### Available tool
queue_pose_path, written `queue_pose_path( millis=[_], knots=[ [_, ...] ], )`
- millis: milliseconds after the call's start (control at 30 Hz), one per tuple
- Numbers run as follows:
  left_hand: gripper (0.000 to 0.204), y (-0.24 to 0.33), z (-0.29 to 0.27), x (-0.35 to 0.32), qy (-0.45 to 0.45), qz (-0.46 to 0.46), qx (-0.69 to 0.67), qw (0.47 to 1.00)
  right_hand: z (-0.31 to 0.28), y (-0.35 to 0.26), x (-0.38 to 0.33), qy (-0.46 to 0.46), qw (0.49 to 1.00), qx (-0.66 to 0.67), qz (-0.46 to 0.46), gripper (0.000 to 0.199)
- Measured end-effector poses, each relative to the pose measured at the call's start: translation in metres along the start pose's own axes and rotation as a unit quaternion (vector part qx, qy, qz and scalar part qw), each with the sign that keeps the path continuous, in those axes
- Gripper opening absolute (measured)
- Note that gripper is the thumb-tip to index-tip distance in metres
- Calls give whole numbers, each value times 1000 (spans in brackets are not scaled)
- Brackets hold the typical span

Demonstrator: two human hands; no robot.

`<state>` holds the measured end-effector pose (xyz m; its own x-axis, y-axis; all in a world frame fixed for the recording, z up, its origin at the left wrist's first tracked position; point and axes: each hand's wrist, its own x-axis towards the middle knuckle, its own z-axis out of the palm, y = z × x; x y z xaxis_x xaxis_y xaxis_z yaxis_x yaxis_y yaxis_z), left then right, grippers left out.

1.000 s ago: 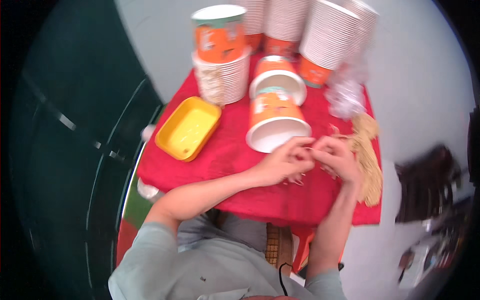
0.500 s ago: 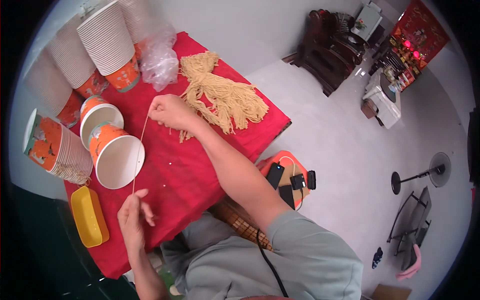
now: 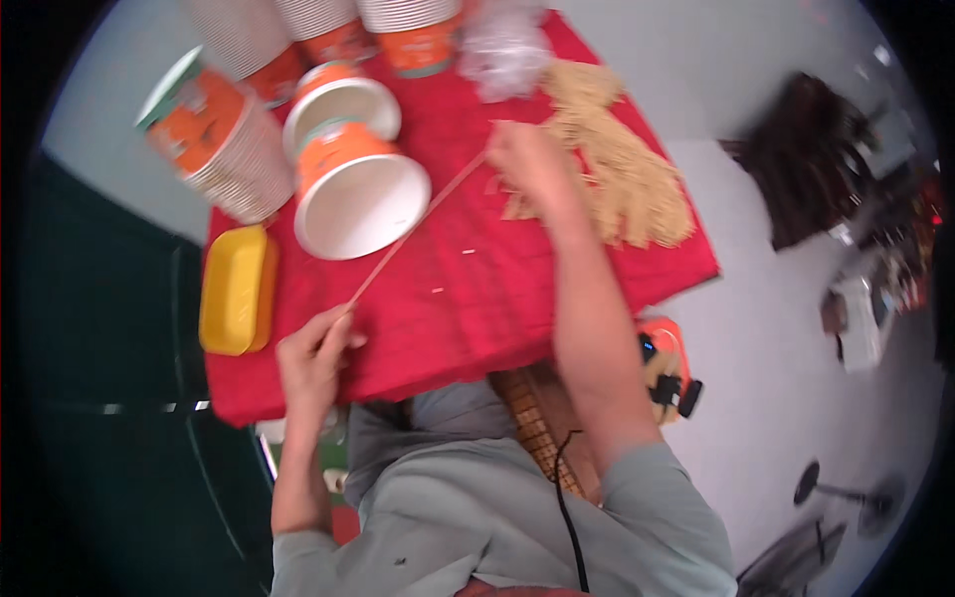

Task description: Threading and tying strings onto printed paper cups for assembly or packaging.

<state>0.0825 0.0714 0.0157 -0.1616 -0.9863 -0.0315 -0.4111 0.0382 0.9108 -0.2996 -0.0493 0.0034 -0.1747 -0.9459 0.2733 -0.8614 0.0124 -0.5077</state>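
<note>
A thin tan cord (image 3: 383, 261) is stretched straight between my two hands. My left hand (image 3: 313, 360) pinches its lower end near the front of the red cloth, thumb against fingers. Farther off, my right hand (image 3: 527, 159) is closed on the upper end, beside a heap of tan cords (image 3: 617, 164). The cord passes over the lower right rim of a white-lined paper bucket (image 3: 363, 206), which lies on its side with its mouth toward me. Behind it another open paper bucket (image 3: 343, 104) lies tilted.
A nested stack of orange and white buckets (image 3: 234, 139) leans at the left, above a yellow plastic tray (image 3: 237, 294). Taller bucket stacks (image 3: 413, 40) and a clear plastic bag (image 3: 504, 55) stand at the back of the red tablecloth (image 3: 477, 328). An orange stool (image 3: 665, 343) holds small devices at the right.
The whole view has swung, so the table sits higher and farther right. The cord has shifted from across the front bucket's mouth to its lower right rim, still held by both hands.
</note>
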Motion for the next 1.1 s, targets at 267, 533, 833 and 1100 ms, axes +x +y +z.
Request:
queue_pose_path(
  millis=[267,533,833,1100],
  knots=[
    [29,0,-3,-3,-29,24,-26,999,-6,3,1,-35,996,-64,59,23],
    [27,11,3,20,-23,27,0,999,-16,2,3,125,987,-98,17,25],
    [25,17,26,42,-56,33,-9,998,-20,-90,-37,-306,817,438,-215,15],
    [34,12,29,67,-114,43,-113,986,21,-101,-44,-288,832,409,-242,21]
  ],
)
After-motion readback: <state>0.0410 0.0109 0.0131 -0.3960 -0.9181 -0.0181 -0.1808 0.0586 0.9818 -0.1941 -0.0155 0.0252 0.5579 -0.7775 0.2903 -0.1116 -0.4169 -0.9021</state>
